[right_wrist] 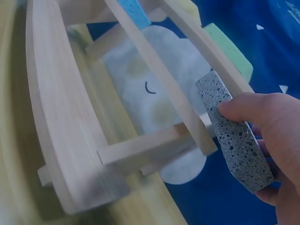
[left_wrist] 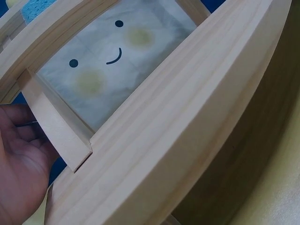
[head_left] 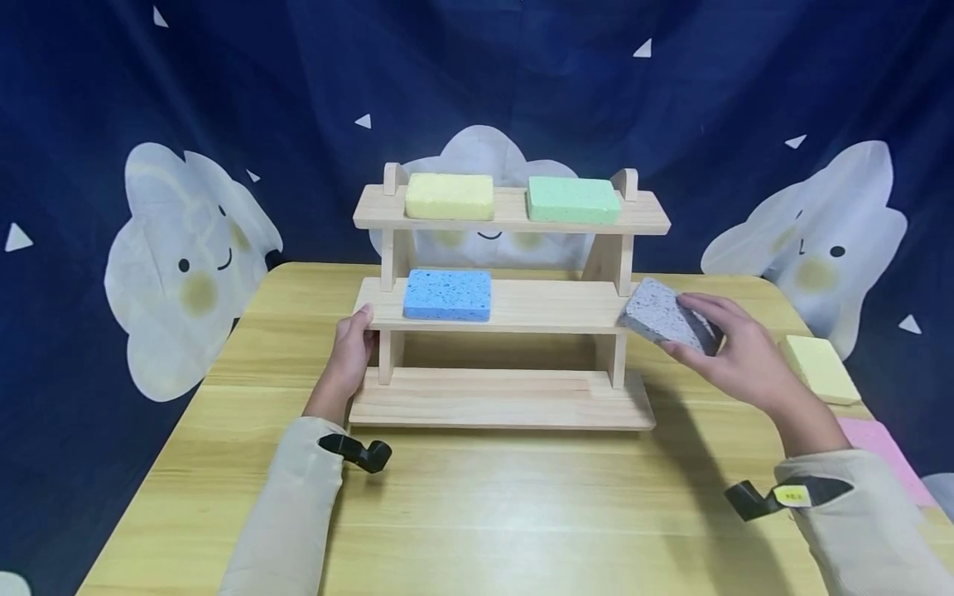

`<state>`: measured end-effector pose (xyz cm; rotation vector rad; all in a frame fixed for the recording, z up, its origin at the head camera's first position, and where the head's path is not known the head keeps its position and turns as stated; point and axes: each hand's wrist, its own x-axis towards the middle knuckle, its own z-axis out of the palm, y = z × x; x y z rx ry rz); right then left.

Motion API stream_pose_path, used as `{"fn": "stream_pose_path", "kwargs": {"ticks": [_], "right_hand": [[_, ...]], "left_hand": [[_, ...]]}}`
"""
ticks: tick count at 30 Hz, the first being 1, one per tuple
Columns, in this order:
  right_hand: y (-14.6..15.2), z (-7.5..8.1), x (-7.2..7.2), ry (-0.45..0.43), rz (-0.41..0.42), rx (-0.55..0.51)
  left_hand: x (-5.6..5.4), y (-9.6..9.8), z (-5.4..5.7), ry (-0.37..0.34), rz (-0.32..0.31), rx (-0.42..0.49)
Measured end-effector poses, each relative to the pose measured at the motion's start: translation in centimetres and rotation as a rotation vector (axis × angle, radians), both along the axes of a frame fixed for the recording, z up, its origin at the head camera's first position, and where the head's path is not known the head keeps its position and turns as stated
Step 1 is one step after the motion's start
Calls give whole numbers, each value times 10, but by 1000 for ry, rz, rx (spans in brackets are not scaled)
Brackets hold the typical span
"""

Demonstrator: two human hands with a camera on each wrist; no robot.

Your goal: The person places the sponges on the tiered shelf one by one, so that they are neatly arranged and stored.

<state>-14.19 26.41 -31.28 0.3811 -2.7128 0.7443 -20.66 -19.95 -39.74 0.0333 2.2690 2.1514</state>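
A three-tier wooden shelf rack [head_left: 492, 401] stands on the table. My left hand [head_left: 352, 352] grips the left end of its middle tier, thumb on top; in the left wrist view its fingers curl beside the side panel [left_wrist: 56, 124]. Between thumb and fingers, my right hand [head_left: 745, 364] holds a grey, speckled sponge [head_left: 663, 313], tilted, at the right end of the middle tier. Its pores show clearly in the right wrist view. A blue sponge [head_left: 447, 295] lies on the middle tier, left of centre. On the top tier are a yellow sponge [head_left: 450, 197] and a green sponge [head_left: 572, 200].
On the table's right side lie another yellow sponge [head_left: 820, 369] and a pink flat piece [head_left: 883, 455], partly hidden by the right sleeve. A dark blue curtain [head_left: 477, 66] with clouds hangs behind the wooden table [head_left: 522, 513].
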Motion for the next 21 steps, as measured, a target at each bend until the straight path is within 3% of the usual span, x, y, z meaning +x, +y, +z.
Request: {"fn": "stream_pose_path", "kwargs": {"ticks": [8, 21], "right_hand": [[-22, 10, -22, 4, 133, 31], [-62, 12, -62, -119, 315, 59]], "left_hand": [[0, -1, -2, 19, -5, -9], [0, 0, 0, 7, 3, 4]]}}
